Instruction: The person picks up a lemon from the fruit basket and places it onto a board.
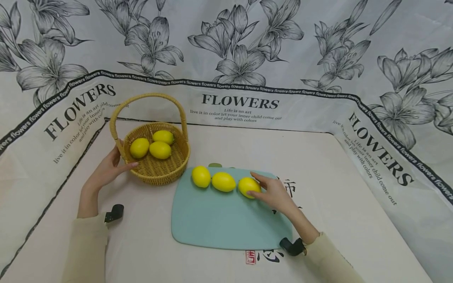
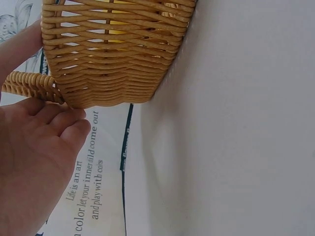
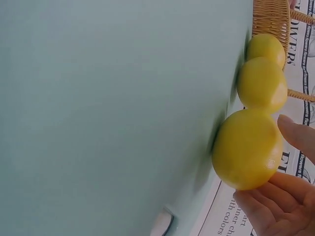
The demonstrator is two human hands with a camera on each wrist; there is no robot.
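Observation:
My left hand (image 1: 107,169) holds the side of a round wicker basket (image 1: 159,179) near the foot of its tall handle. Its thumb lies over the rim, and the other fingers are on the outer side, partly hidden. Three yellow lemons (image 1: 160,150) lie in the basket. On a light blue cutting board (image 1: 226,222), my right hand (image 1: 277,196) has its thumb and fingers around the rightmost lemon (image 3: 247,150). Left of it in the head view, a middle lemon (image 1: 223,182) and a left lemon (image 1: 201,176) form a row along the board's far edge.
The board lies on a pale tablecloth (image 1: 141,243) with printed black characters. A green shape (image 1: 214,165) shows behind the board's far edge. Flower-printed cloth (image 1: 240,102) rises at the back and both sides. Each wrist carries a black camera (image 1: 115,213).

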